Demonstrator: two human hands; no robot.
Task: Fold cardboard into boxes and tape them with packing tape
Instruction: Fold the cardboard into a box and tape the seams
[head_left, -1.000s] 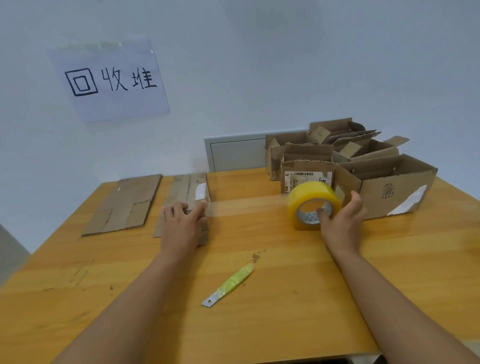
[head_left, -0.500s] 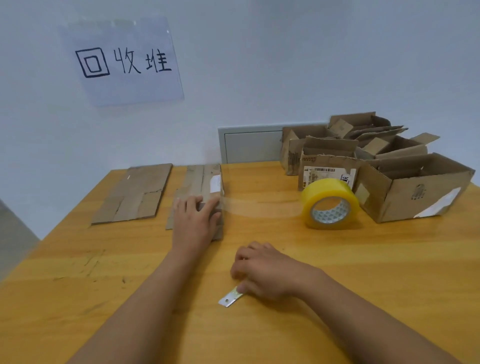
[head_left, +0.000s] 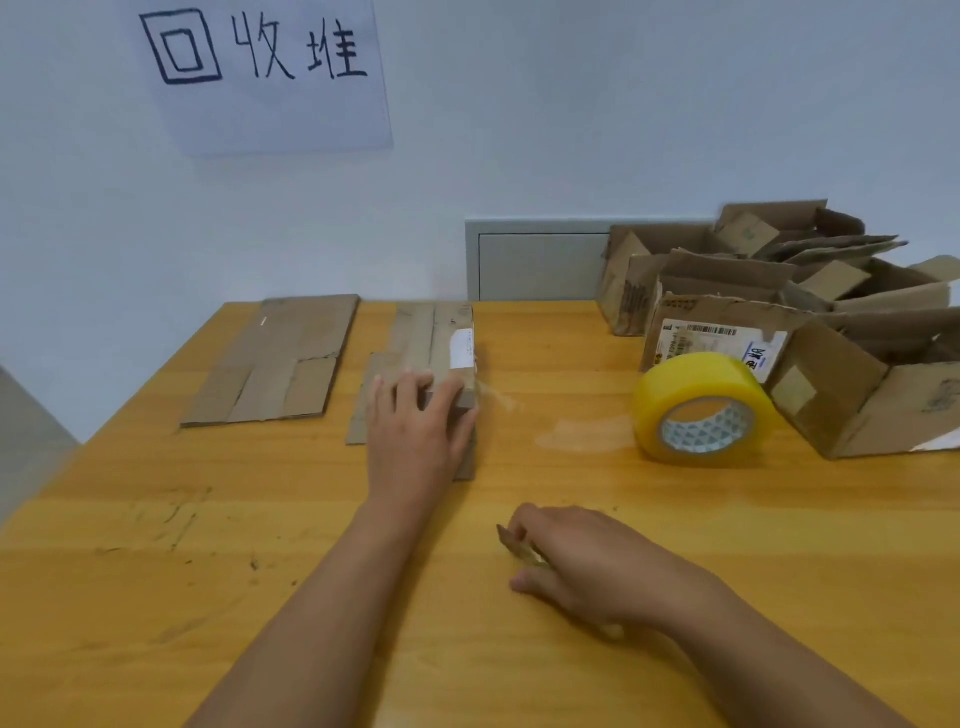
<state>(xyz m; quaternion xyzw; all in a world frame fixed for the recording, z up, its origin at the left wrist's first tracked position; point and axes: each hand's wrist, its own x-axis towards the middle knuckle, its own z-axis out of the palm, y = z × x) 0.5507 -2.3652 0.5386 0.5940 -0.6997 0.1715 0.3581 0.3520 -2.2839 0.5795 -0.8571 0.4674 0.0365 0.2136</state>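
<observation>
A flattened cardboard piece (head_left: 435, 343) lies at the table's middle back, and my left hand (head_left: 415, 431) presses flat on its near end. A short loose end of clear tape (head_left: 496, 397) hangs off its right edge. A second clear strip (head_left: 582, 439) lies on the table, running to the yellow tape roll (head_left: 698, 408), which stands on edge to the right. My right hand (head_left: 582, 564) is near the front, fingers closed around a small cutter whose blade tip (head_left: 506, 535) pokes out to the left.
Another flat cardboard sheet (head_left: 275, 364) lies at the back left. Several folded open boxes (head_left: 841, 374) crowd the back right corner. A paper sign (head_left: 260, 73) hangs on the wall, and a grey panel (head_left: 535, 265) sits behind the wooden table (head_left: 208, 545).
My right hand left the tape roll, reached the cutter and picked it up. The tape strip that stretched taut from cardboard to roll is now severed, its ends slack.
</observation>
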